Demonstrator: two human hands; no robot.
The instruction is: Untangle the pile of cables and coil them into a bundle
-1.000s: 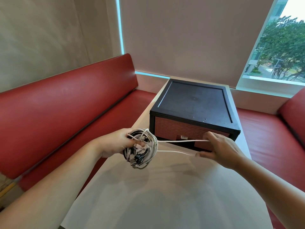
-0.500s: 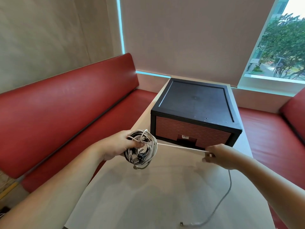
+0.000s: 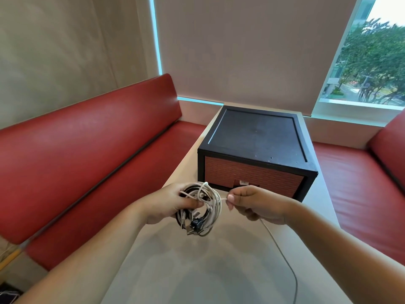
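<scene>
A round bundle of white and black cables [image 3: 205, 212] hangs above the near part of the table, with plugs dangling at its bottom. My left hand [image 3: 168, 204] grips the bundle's left side, thumb across the coils. A loose white cable [image 3: 282, 254] leaves the bundle's right side. My right hand [image 3: 256, 204] pinches that cable just right of the coil. From under the hand the cable trails down over the table toward the near edge.
A black box with a red brick-patterned front [image 3: 256, 154] stands on the white table [image 3: 219, 270] just beyond my hands. Red benches [image 3: 87, 154] run along the left and right sides. A window is at the far right.
My right hand has slid left along the white cable, from well out to the right to just beside the bundle. The taut stretch between my hands has shrunk to almost nothing.
</scene>
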